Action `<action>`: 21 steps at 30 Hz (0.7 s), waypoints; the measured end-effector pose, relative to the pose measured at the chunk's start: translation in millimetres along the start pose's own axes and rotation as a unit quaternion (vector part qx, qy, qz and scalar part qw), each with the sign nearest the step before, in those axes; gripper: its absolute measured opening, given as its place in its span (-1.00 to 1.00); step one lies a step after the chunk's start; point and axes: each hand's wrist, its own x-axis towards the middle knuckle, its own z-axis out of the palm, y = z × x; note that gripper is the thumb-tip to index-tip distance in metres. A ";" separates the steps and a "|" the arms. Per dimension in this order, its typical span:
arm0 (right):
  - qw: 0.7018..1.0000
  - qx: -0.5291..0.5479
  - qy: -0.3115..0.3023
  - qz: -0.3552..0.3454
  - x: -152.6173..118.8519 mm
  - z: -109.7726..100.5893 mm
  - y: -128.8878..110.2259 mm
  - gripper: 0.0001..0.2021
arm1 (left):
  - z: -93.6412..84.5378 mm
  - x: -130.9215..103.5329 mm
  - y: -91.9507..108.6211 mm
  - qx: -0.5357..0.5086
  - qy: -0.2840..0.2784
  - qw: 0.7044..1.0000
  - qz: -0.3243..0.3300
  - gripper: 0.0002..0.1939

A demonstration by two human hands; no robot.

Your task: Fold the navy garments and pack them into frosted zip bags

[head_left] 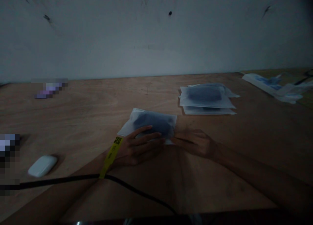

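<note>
A frosted plastic bag (156, 117) with a dark, folded-looking item inside lies on the wooden table in front of me. My left hand (139, 145) rests over its lower left part, fingers stretched out and apart across the plastic. At the bag's lower right corner, my right hand (195, 142) has its fingers pressed together on the edge; the fingertips are partly hidden. Farther back on the right is a small stack of similar bags (205, 96), also with dark contents.
A black cable with a yellow tag (111, 158) crosses my left forearm. To the left sit a white rounded case (42, 166) and two blurred-out objects. White and blue plastic packaging (271, 85) lies at the far right. A pale wall (146, 33) stands behind the table.
</note>
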 end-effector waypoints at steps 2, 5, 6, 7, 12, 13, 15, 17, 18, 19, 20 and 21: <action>0.999 -0.014 0.005 -0.038 4.3 -2.3 -0.5 -0.80 | -0.4 -0.9 -0.3 -0.003 0.011 1.000 -0.002 -0.72; 0.997 -0.048 0.005 -0.068 7.0 -3.3 1.3 -0.84 | 0.2 -3.8 -2.7 -0.009 0.023 1.000 -0.004 -0.75; 0.996 -0.052 0.009 -0.075 6.9 -3.1 2.6 -0.85 | 0.9 -5.5 -4.4 -0.010 0.025 1.000 -0.006 -0.75; 0.995 -0.050 0.011 -0.081 6.6 -2.9 4.1 -0.85 | 1.6 -7.4 -6.6 -0.012 0.029 0.999 -0.007 -0.76; 0.996 -0.036 -0.023 -0.083 5.3 -3.5 9.4 -0.84 | 5.7 -16.7 -18.5 -0.019 0.081 0.997 0.005 -0.89; 0.995 -0.039 -0.030 -0.084 5.5 -3.9 9.7 -0.82 | 6.0 -17.7 -20.0 -0.018 0.087 0.996 0.007 -0.90; 0.994 -0.045 -0.044 -0.088 5.9 -4.6 10.0 -0.79 | 6.0 -18.7 -21.9 -0.014 0.092 0.996 0.005 -0.91; 0.994 -0.046 -0.050 -0.091 6.0 -5.0 11.1 -0.77 | 5.2 -19.0 -23.3 -0.007 0.089 0.996 -0.004 -0.86; 0.994 -0.046 -0.050 -0.090 5.8 -5.2 12.0 -0.76 | 4.6 -19.2 -24.0 -0.004 0.086 0.996 -0.010 -0.84; 0.994 -0.048 -0.049 -0.089 5.6 -5.5 13.3 -0.75 | 4.0 -19.7 -24.9 0.002 0.083 0.996 -0.018 -0.81; 0.994 -0.050 -0.049 -0.088 5.3 -5.9 14.7 -0.74 | 3.6 -20.5 -25.8 0.008 0.084 0.996 -0.024 -0.79; 0.994 -0.051 -0.048 -0.087 5.0 -6.5 16.3 -0.73 | 3.5 -21.9 -26.7 0.013 0.086 0.996 -0.027 -0.76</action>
